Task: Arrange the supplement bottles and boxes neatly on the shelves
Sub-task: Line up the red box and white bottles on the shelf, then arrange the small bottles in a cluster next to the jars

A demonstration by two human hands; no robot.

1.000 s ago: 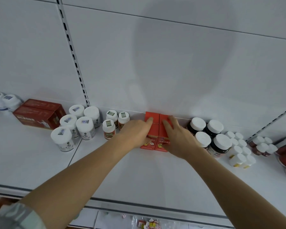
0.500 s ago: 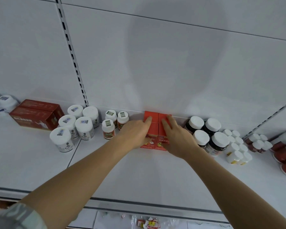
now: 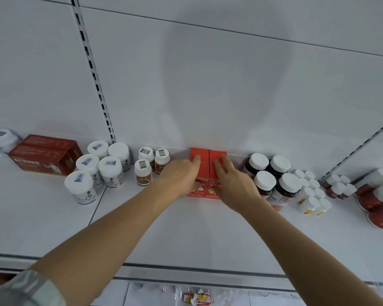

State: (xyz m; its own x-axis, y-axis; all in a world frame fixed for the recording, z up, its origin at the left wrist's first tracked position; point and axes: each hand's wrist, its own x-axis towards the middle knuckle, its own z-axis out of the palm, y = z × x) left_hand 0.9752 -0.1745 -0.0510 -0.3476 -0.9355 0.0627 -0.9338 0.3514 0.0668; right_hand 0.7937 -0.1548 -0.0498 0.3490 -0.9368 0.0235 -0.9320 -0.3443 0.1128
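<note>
Boxes (image 3: 208, 171), small and red, are standing in a tight block at the back of the white shelf (image 3: 186, 235), touching the back panel (image 3: 208, 85). The left hand (image 3: 181, 180) is lying against the left side of the block, fingers (image 3: 196, 159) straight and reaching over the top, thumb curling low at the front. The right hand (image 3: 234, 186) is resting on the right side, fingers straight and spread across the top faces, pressing rather than gripping.

Three small white-capped bottles (image 3: 152, 164) with red labels are standing just left of the left hand. Further left, five white tubs (image 3: 97, 171) are clustering near the slotted upright (image 3: 97, 85), and two long dark red cartons (image 3: 44, 154) are lying side by side beyond them. On the right, four dark bottles (image 3: 272, 177) with white caps are sitting just beside the right hand, then a group of little white bottles (image 3: 312, 193). Red jars (image 3: 378, 199) with white lids are crowding the far right edge. A patterned sleeve (image 3: 24, 290) is showing at the lower left corner.
</note>
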